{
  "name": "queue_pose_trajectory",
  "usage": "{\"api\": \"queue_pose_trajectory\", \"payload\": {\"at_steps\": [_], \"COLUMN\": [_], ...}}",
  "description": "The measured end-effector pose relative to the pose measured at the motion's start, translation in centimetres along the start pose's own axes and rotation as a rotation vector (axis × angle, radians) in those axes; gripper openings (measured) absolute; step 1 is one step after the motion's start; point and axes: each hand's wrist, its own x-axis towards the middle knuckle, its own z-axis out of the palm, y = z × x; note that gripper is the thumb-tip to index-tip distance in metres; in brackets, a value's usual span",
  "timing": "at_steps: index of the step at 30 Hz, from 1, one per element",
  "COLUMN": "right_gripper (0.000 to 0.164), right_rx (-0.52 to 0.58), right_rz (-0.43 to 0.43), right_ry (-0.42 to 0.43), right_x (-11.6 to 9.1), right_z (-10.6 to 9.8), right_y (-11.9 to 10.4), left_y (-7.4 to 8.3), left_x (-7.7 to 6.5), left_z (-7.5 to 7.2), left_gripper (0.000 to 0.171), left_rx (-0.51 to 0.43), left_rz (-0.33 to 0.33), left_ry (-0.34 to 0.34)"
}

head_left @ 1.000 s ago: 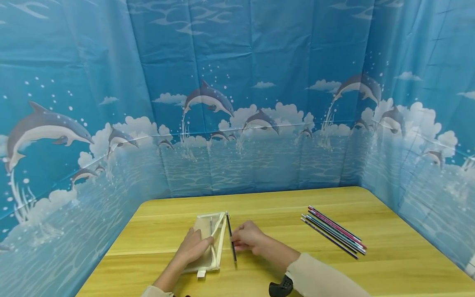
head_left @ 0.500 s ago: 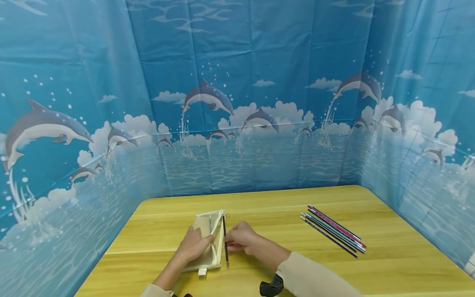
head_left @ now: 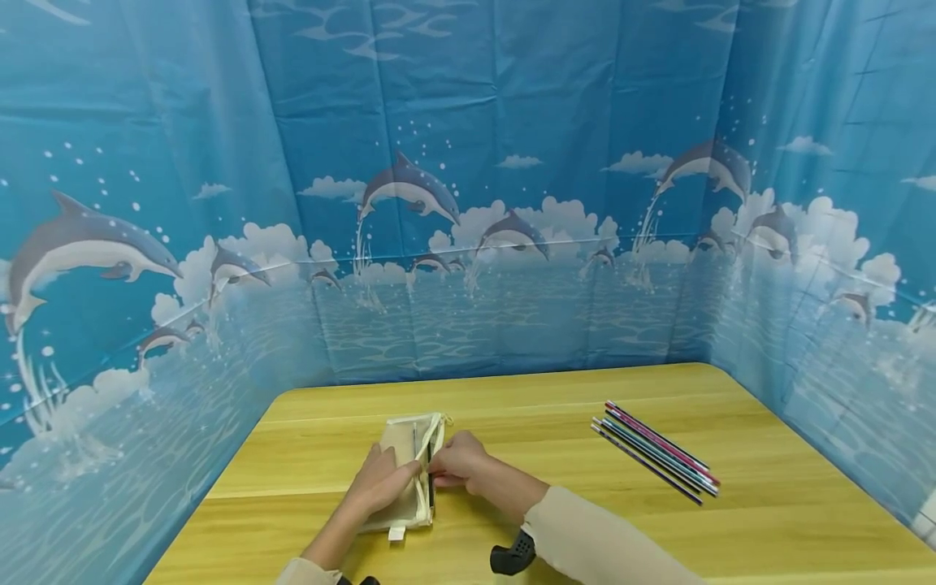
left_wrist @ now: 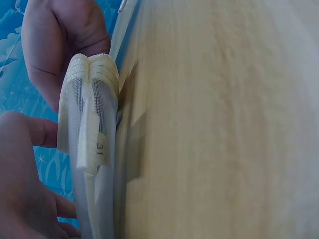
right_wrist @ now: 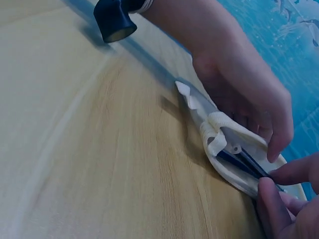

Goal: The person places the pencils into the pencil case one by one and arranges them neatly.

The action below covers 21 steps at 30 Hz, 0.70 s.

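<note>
A cream mesh pencil case (head_left: 400, 441) lies on the table, its zip side facing right; a small tag (left_wrist: 101, 148) hangs at its near end. My left hand (head_left: 382, 484) rests over the case and grips its upper side, thumb at the zip edge. With thumb and fingertips my right hand (head_left: 462, 463) pinches a dark pencil (right_wrist: 253, 163) at the case's mouth. The pencil lies lengthwise within the opening, between the zip edges (right_wrist: 227, 174). Another pencil shows faintly through the mesh. The right fingertips are partly hidden behind the zip edge in the head view.
Several pencils (head_left: 658, 452) in dark, pink and teal colours lie in a slanted bunch on the right of the wooden table (head_left: 556, 406). A blue dolphin-print curtain (head_left: 468, 325) hangs round the table's back and sides. A black wrist device (head_left: 513, 556) sits below the right sleeve.
My right hand has moved left, carrying the dark pencil from beside the case into its open mouth. My left hand has stayed on the case. The pencil bunch has not moved.
</note>
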Motion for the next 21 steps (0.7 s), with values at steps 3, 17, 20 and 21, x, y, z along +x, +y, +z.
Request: {"api": "queue_pose_trajectory", "payload": {"at_steps": [3,17,20,21], "right_gripper": [0.012,0.029,0.033,0.033], "right_rx": [-0.050,0.184,0.181,0.178], "right_rz": [-0.010,0.018,0.023,0.026], "right_ry": [0.002,-0.229,-0.270,-0.278], "right_x": [0.3,1.8,1.9,1.9], "right_z": [0.2,-0.2,-0.4,-0.5], "right_y": [0.1,1.0,1.1,1.1], "left_y": [0.0,0.2,0.3,0.3], "left_x": [0.1,0.0,0.0,0.0], "left_z": [0.0,0.0,0.0,0.0], "left_gripper": [0.085,0.083,0.084,0.084], "left_rx": [-0.003,-0.007,-0.004,0.000], "left_rz": [-0.002,-0.006,-0.012,-0.013], "left_ry": [-0.003,-0.016,-0.014,-0.013]}}
